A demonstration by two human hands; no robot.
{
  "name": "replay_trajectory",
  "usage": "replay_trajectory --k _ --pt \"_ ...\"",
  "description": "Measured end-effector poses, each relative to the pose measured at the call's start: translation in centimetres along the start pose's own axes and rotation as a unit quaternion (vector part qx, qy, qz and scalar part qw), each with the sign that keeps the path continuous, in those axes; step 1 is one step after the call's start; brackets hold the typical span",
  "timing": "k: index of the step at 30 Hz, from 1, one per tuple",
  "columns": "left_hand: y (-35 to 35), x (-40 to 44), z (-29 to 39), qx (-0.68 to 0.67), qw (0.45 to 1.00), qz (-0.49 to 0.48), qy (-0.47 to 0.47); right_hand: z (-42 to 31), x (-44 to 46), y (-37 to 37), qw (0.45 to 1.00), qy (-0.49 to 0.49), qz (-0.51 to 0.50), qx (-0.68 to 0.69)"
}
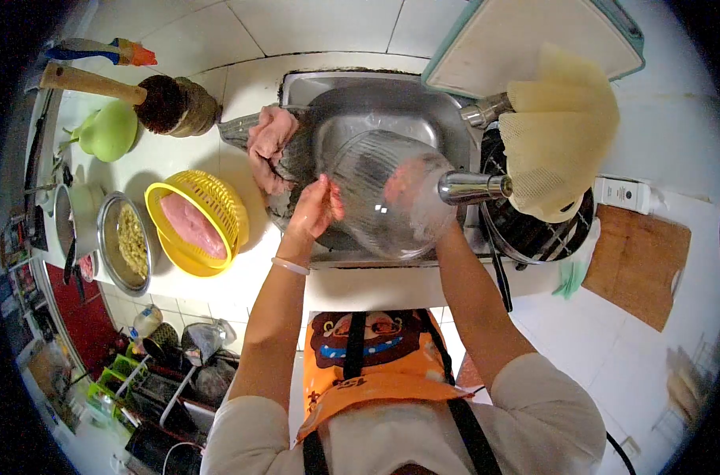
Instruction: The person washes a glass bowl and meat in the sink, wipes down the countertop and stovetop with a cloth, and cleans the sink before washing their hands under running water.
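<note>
A large clear bowl (376, 214) is tilted over the metal sink (360, 103), right beneath the chrome faucet (474, 188). My left hand (317, 207) is closed at the bowl's left edge, fingers curled inward against it. Through the clear wall on the other side I see my right hand (407, 178), blurred by the bowl and gripping it; some of its fingers are hard to make out. Left of the sink, a pink cloth (273, 142) lies over a grey cloth (284, 207) at the rim.
On the left counter stand yellow baskets (158, 202) with pink meat (193, 226), a metal bowl (110, 245) of chopped food, and a green gourd (110, 131). A black pan (526, 237) and tan mesh cloth (562, 134) are right. A wooden board (637, 265) lies beyond.
</note>
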State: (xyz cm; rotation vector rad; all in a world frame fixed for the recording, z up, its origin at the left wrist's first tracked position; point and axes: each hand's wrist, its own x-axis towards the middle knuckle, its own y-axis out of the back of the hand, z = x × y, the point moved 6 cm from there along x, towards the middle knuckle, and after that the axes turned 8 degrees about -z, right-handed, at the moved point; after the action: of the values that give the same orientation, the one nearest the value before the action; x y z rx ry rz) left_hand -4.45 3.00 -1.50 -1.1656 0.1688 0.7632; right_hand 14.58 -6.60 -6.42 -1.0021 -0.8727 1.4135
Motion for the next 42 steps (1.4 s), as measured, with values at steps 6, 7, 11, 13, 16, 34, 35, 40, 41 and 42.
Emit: replay_trajectory --k 6,7,11,13,16,34,35,40,41,42 --pt "-4.5 0.3 1.5 0.139 0.989 -0.029 -0.037 -7.4 -2.7 2.7 0.892 0.065 0.064 -0.443" --pt "-4.7 0.3 1.4 0.173 0.984 -0.016 -0.036 -9.1 -3.3 3.6 0.745 0.093 0.087 -0.655" --pt "-7.1 0.9 0.7 0.274 0.96 -0.022 -0.058 -8.1 -5.4 -0.5 0.758 0.243 0.273 -0.54" --pt "-7.9 1.6 -0.3 0.289 0.955 -0.024 -0.057 -5.9 -3.5 -5.5 0.656 0.24 0.21 -0.684" --pt "-9.2 2.0 -2.4 0.282 0.957 -0.049 -0.034 1.0 -1.5 -13.6 0.266 0.18 0.083 -0.943" --pt "-12.4 3.2 -2.0 0.619 0.745 0.084 -0.234 2.6 -6.1 -2.8 0.786 0.052 0.385 -0.482" --pt "-13.0 3.1 -2.2 0.662 0.701 0.079 -0.253 3.9 -5.4 -5.6 0.782 0.035 0.381 -0.493" --pt "-13.1 4.3 -5.0 0.805 0.55 0.089 -0.203 1.6 -4.3 -3.2 0.72 -0.033 0.431 -0.544" --pt "-13.0 4.4 -5.5 0.825 0.531 0.082 -0.174 1.7 -3.7 -3.4 0.715 -0.06 0.44 -0.54" --pt "-13.1 4.3 -5.8 0.824 0.533 0.084 -0.173 2.1 -3.4 -3.6 0.71 -0.087 0.449 -0.535"
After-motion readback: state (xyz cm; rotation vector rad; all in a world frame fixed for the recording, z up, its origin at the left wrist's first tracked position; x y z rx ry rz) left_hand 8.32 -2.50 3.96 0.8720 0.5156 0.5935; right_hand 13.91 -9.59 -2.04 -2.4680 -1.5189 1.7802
